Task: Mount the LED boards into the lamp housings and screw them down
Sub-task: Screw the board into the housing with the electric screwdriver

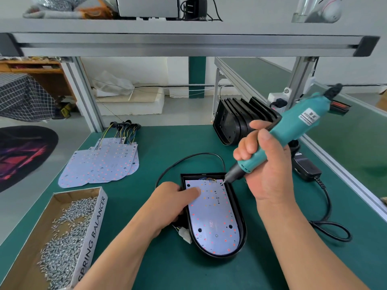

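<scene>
Far left, cardboard box [27, 237] of loose screws [67, 227]: open-topped and close to the left forearm, likely to spill if knocked; small, silvery, heaped

Beyond it, fanned stack of spare LED boards [100, 162]: prone to sliding apart if brushed; thin, pale, matte sheets dotted red and amber, wired at the far end

Centre, left hand [169, 204]: one straight finger pressing the LED board [211, 218] flat inside the lamp housing [241, 227]; risks a shifted board and misaligned holes if lifted early. Smooth black D-shaped shell on the green table mat [146, 147], board seated within its rim

Behind, stack of empty housings [236, 122], upright, ribbed, black

Right of centre, right hand [266, 164] wrapped round the teal electric screwdriver [291, 128], bit at the board's far right corner, screw too small to make out: held at a slant, so may slip off, scratch the board or drive crooked. Hard plastic barrel, dark nose

Far right, black adapter [305, 167] with looped cord, liable to snag the wrist
</scene>
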`<move>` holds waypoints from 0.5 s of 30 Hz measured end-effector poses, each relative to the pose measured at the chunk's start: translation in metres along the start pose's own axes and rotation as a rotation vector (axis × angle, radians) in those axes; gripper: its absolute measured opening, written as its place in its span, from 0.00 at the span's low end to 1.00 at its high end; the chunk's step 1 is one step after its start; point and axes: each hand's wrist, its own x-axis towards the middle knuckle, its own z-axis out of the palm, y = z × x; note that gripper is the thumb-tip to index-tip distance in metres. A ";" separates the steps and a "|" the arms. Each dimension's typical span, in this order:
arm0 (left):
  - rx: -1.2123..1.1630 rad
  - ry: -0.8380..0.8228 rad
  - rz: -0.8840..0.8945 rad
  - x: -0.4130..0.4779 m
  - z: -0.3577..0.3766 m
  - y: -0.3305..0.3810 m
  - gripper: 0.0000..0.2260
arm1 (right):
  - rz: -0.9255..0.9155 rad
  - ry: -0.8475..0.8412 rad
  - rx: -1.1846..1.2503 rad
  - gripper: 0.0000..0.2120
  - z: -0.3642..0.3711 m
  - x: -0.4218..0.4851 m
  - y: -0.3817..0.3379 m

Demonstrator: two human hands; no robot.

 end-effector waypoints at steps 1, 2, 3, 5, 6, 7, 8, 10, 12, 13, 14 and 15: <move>0.013 -0.002 0.001 -0.002 -0.002 0.001 0.27 | 0.005 0.041 0.020 0.05 -0.002 -0.001 -0.001; 0.017 0.005 -0.007 -0.002 -0.005 0.003 0.28 | 0.015 0.089 0.044 0.05 -0.003 -0.002 -0.001; 0.007 0.030 -0.019 -0.002 -0.007 0.004 0.27 | 0.026 0.136 0.077 0.06 -0.005 -0.002 -0.001; -0.021 0.130 -0.013 0.001 -0.014 0.004 0.20 | 0.034 0.207 0.149 0.06 -0.007 -0.001 -0.002; -0.053 0.197 0.003 0.003 -0.018 0.004 0.14 | 0.036 0.236 0.175 0.06 -0.008 -0.001 -0.002; -0.142 0.254 0.021 0.004 -0.022 0.004 0.09 | 0.037 0.260 0.192 0.06 -0.009 0.000 -0.003; -0.286 0.287 0.037 0.003 -0.027 0.004 0.07 | 0.037 0.277 0.204 0.06 -0.010 0.001 -0.004; -0.636 0.263 0.053 0.002 -0.036 0.005 0.11 | 0.031 0.298 0.224 0.06 -0.012 0.001 -0.004; -0.829 0.193 0.069 0.001 -0.040 0.006 0.14 | 0.030 0.300 0.241 0.05 -0.011 0.001 -0.004; -0.865 0.150 0.072 -0.001 -0.040 0.006 0.14 | 0.035 0.302 0.245 0.05 -0.010 0.001 -0.004; -0.887 0.113 0.069 -0.002 -0.038 0.007 0.14 | 0.040 0.302 0.245 0.05 -0.008 0.000 -0.003; -0.903 0.092 0.062 -0.002 -0.036 0.009 0.14 | 0.046 0.301 0.246 0.06 -0.006 -0.001 -0.003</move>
